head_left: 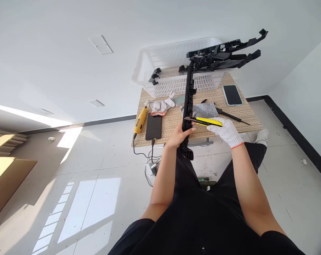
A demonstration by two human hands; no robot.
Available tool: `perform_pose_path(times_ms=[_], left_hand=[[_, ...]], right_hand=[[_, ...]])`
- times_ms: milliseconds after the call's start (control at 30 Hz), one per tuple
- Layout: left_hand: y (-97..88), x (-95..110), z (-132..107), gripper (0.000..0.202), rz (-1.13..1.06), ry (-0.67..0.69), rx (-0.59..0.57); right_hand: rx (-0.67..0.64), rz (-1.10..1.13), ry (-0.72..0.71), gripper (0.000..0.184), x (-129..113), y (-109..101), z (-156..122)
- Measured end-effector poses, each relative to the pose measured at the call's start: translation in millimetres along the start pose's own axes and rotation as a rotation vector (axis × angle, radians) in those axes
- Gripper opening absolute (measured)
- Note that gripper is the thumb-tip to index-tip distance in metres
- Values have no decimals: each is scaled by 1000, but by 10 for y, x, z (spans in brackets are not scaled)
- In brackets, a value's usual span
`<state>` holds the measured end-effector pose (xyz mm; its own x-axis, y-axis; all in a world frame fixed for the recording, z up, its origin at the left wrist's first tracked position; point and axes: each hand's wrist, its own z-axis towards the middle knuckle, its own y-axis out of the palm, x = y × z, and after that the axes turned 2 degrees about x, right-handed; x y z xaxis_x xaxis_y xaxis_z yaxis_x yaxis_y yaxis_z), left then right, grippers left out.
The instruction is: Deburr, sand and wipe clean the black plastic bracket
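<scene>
A long black plastic trim part stands nearly lengthwise before me, from the basket down past the table's front edge. Bare, my left hand grips it near its lower end. My right hand, in a white knitted glove with an orange cuff, is closed around a yellow-and-black utility knife. The knife's blade end points left and lies across the trim part; whether it touches cannot be told. Behind the knife lies a grey cloth.
A white plastic basket holds several black trim parts, some jutting out right. On the wooden table lie a white glove, a yellow corded rotary tool, a corded black phone-like device, another phone and a thin black tool.
</scene>
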<state>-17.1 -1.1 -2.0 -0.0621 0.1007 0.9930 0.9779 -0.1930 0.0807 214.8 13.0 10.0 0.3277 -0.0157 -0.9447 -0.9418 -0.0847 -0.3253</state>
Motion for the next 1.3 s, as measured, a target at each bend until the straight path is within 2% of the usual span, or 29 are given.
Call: perform_pose_path(times_ms=[133, 267, 367, 467, 567, 700, 800, 933, 1033, 1300], left_hand=[[1, 4, -3, 50, -6, 13, 1], [4, 6, -6, 47, -10, 17, 1], [7, 11, -8, 47, -18, 12, 3], [4, 8, -9, 45, -26, 7, -7], [1, 0, -10, 42, -34, 19, -4], [4, 3, -9, 42, -30, 6, -1], [11, 11, -7, 44, -32, 12, 8], [14, 16, -10, 44, -36, 8, 9], [14, 20, -16, 43, -50, 10, 5], [34, 47, -24, 39, -80, -9, 15]], right_hand=[[53, 49, 24, 49, -4, 6, 3], [12, 34, 23, 48, -25, 7, -1], [65, 94, 45, 50, -27, 4, -1], [13, 47, 41, 51, -14, -2, 5], [46, 63, 48, 50, 0, -6, 10], [2, 21, 10, 48, 5, -2, 10], [62, 45, -2, 49, 10, 7, 11], [5, 16, 15, 51, 19, 10, 16], [68, 29, -1, 51, 26, 7, 21], [50, 33, -29, 54, 29, -5, 24]])
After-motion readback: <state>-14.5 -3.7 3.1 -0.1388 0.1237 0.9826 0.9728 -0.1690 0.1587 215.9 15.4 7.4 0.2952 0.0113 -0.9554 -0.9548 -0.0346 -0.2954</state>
